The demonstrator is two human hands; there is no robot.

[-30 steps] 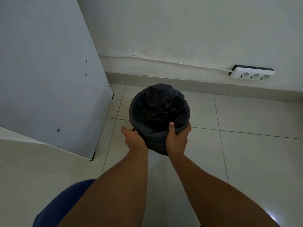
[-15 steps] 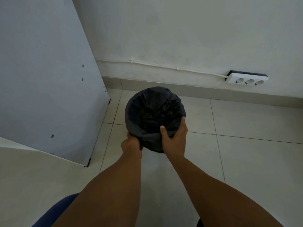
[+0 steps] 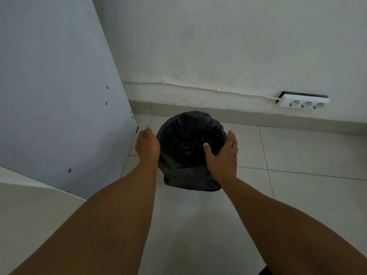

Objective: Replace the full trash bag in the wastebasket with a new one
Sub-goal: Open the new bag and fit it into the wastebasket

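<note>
A small round wastebasket [image 3: 190, 179] stands on the tiled floor near the wall, fully wrapped in a black trash bag [image 3: 186, 139] whose edge is folded down over the rim. My right hand [image 3: 222, 155] rests on the right side of the rim, thumb inside the opening and fingers outside over the bag. My left hand [image 3: 148, 145] is at the left side of the rim, loosely curled and blurred; whether it touches or grips the bag cannot be told. The basket's inside is dark.
A grey furniture panel [image 3: 59, 96] with screws leans close on the left. The white wall with a cable and a triple socket strip [image 3: 303, 103] runs behind. A pale surface [image 3: 29, 205] lies at lower left. Light floor tiles [image 3: 297, 155] extend to the right.
Both hands have moved from the near front of the rim apart to its left and right sides. The bag's folded edge now hangs lower over the basket.
</note>
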